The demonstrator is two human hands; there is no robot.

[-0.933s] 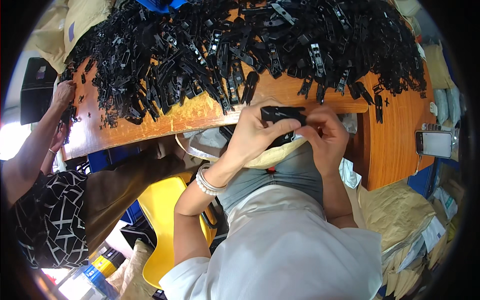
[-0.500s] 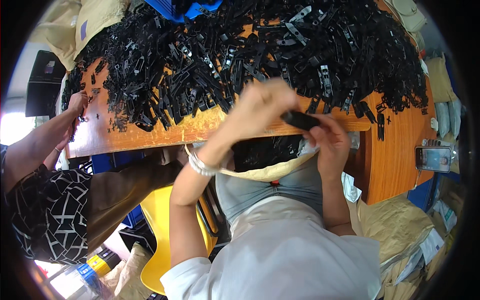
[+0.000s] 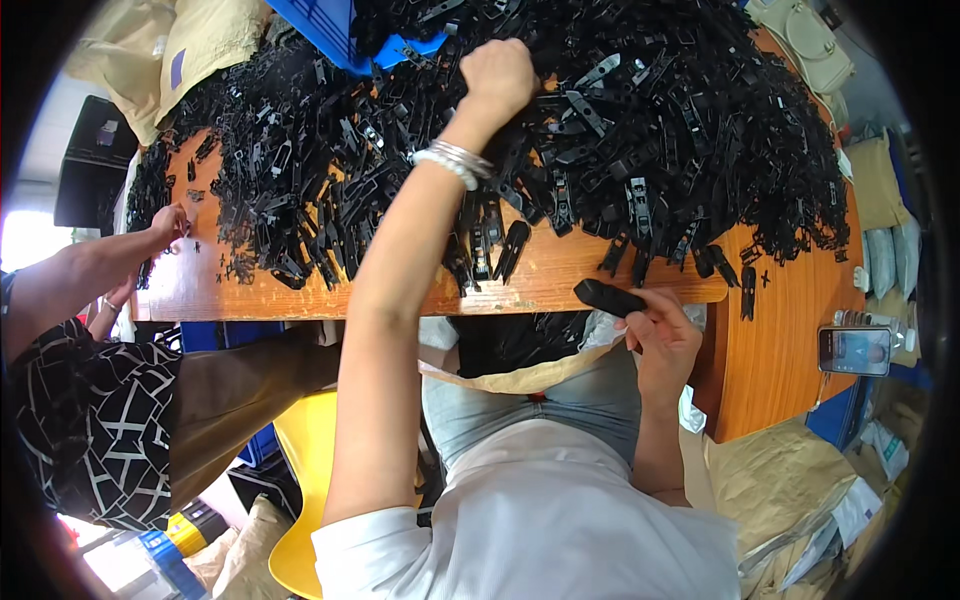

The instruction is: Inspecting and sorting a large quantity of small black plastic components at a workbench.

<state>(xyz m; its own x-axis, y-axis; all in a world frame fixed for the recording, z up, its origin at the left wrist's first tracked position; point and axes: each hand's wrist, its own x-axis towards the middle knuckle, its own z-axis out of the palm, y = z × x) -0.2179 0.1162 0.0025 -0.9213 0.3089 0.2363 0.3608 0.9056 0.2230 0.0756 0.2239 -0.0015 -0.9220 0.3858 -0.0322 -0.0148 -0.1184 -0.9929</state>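
My right hand [image 3: 668, 345] pinches a long black plastic piece [image 3: 608, 298] with a blunt, angled tip, just off the table's near edge. My left hand [image 3: 500, 75], with white bracelets at its wrist, reaches far over the table and is closed in a fist on the heap of black plastic parts [image 3: 370, 175]. Its fingertips are turned away, so whatever they hold is hidden. Some parts in the heap carry silvery metal pieces. Below the table edge, an open bag [image 3: 520, 383] with a pale rim lies on my lap with black parts inside.
The wooden table [image 3: 790, 330] curves round to my right. A blue plastic basket [image 3: 320, 35] stands at the back. Another person's hand [image 3: 170, 225] works at the table's left end. A phone [image 3: 855, 350] is at the right edge, and a yellow chair [image 3: 305, 480] stands at lower left.
My left hand has moved away from the black piece and up to the far part of the heap. My right hand still holds the piece, slightly lower.
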